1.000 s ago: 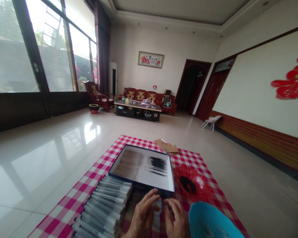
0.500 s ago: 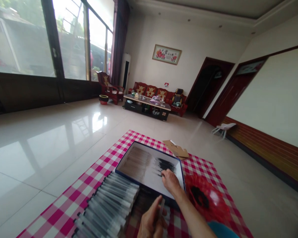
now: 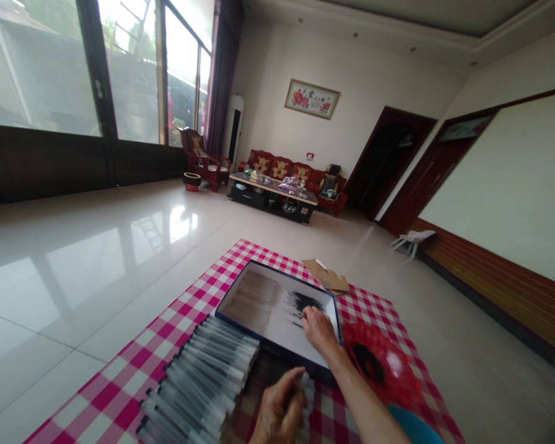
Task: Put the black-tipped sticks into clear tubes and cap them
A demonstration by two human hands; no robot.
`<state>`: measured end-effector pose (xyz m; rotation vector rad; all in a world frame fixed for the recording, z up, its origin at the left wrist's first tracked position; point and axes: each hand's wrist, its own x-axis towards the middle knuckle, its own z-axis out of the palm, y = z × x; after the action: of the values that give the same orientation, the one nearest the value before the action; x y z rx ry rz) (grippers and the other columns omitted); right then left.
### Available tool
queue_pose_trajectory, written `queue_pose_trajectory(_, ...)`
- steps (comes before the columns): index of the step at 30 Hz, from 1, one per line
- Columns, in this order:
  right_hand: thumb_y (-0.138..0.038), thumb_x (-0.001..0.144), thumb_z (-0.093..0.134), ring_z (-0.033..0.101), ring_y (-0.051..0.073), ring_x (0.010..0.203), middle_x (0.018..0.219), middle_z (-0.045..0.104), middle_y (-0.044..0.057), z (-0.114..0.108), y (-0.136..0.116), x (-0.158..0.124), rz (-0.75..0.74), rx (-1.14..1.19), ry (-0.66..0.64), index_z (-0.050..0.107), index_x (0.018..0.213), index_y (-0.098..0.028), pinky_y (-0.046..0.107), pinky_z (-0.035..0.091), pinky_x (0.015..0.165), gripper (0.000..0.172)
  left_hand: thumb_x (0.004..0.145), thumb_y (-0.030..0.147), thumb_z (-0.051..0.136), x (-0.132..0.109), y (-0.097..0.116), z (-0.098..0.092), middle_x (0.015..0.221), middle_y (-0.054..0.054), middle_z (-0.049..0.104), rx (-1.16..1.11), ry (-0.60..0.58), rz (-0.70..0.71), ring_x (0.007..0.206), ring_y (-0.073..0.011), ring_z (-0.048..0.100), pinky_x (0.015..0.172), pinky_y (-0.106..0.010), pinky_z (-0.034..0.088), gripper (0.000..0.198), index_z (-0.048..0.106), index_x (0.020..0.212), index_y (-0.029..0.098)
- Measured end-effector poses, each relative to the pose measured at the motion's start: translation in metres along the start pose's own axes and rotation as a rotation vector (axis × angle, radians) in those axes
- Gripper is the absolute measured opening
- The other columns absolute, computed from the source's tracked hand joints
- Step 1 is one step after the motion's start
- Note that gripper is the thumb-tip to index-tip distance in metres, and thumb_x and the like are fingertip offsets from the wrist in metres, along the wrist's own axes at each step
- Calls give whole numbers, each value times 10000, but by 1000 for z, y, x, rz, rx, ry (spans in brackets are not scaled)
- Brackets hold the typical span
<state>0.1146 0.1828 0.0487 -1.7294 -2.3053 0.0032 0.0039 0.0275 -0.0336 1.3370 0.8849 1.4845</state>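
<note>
My right hand (image 3: 319,330) reaches into the shallow blue-rimmed box (image 3: 277,349), its fingers curled down beside a cluster of small dark, thin pieces (image 3: 308,301). Whatever lies between those fingertips is too small to make out. In the same box, a row of thin translucent sticks (image 3: 254,296) fills the left side. Low in front of the box is my left hand (image 3: 280,407), fingers bent and one finger pointing up. Translucent plastic shows against its right side, but I cannot tell what it grips. Left of it lies a stack of clear pens (image 3: 203,376) with dark ends.
A red scalloped dish (image 3: 388,367) with something dark inside stands right of the box, near a blue round rim (image 3: 414,425). Brown cardboard pieces (image 3: 328,277) lie behind, on the pink checked tablecloth (image 3: 166,339). Farther off stand a low table (image 3: 272,197) and a sofa.
The view has shifted slightly. My right hand stays at the dark pieces, its fingers a little higher. My left hand has turned slightly, and the clear piece by its finger shows less distinctly.
</note>
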Motion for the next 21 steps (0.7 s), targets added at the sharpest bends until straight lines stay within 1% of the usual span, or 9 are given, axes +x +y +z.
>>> queue_pose_trajectory(2, -149, 851, 484, 620, 200, 892, 913, 651, 84, -18, -4, -5, -6, 54, 93, 613, 923, -170, 288, 445, 802, 149, 908, 434, 449, 2, 7, 0, 656, -1, 548, -13, -2, -12, 454, -66, 427, 440, -159, 387, 442, 567, 1219, 142)
queue_pose_trajectory(5, -199, 907, 390, 606, 190, 922, 993, 631, 100, -47, -11, -25, 25, 152, 254, 497, 1172, -146, 296, 459, 820, 291, 906, 424, 463, 3, 21, -3, 587, 28, 482, 56, -1, -12, 478, -76, 381, 465, -168, 377, 418, 603, 1182, 142)
queue_pose_trajectory(6, -227, 915, 380, 608, 189, 903, 995, 626, 99, -55, -14, -37, 44, 222, 321, 433, 1252, -142, 304, 469, 809, 352, 904, 423, 468, 4, 24, -4, 576, 30, 474, 87, 0, -7, 488, -81, 375, 476, -173, 381, 413, 616, 1170, 144)
queue_pose_trajectory(7, -261, 912, 400, 612, 191, 868, 972, 626, 89, -62, -16, -50, 66, 356, 412, 389, 1303, -149, 311, 481, 786, 408, 901, 424, 472, 3, 28, -5, 576, 28, 477, 111, -2, -4, 500, -86, 375, 492, -180, 388, 409, 628, 1158, 146)
queue_pose_trajectory(9, -342, 889, 469, 611, 187, 818, 924, 622, 53, -71, -20, -80, 139, 627, 542, 356, 1350, -194, 310, 494, 748, 498, 900, 429, 472, 2, 31, -5, 584, 23, 486, 134, -12, -15, 516, -91, 371, 513, -190, 389, 405, 647, 1130, 146)
queue_pose_trajectory(12, -412, 836, 559, 604, 184, 822, 903, 618, 30, -72, -23, -121, 306, 928, 642, 378, 1345, -227, 298, 498, 731, 571, 903, 433, 465, -1, 31, -3, 555, 33, 446, 138, -45, -49, 512, -92, 333, 494, -191, 346, 403, 659, 1099, 139)
queue_pose_trajectory(14, -434, 809, 592, 604, 184, 838, 921, 618, 28, -67, -23, -139, 402, 1056, 679, 388, 1332, -235, 294, 499, 735, 596, 903, 433, 466, -4, 30, -1, 542, 40, 415, 137, -73, -58, 510, -91, 313, 478, -188, 313, 398, 660, 1088, 139)
queue_pose_trajectory(17, -449, 796, 603, 606, 179, 829, 932, 614, 28, -58, -24, -150, 467, 1122, 680, 390, 1318, -239, 295, 499, 741, 602, 903, 417, 471, -5, 31, 1, 563, 36, 418, 141, -132, -39, 520, -88, 313, 483, -187, 302, 372, 663, 1067, 144)
queue_pose_trajectory(21, -457, 799, 591, 597, 171, 805, 904, 607, 24, -50, -27, -152, 458, 1117, 656, 383, 1306, -231, 290, 496, 738, 593, 915, 375, 458, -6, 37, 2, 578, 35, 436, 145, -201, -6, 518, -82, 328, 491, -183, 314, 341, 659, 1072, 149)
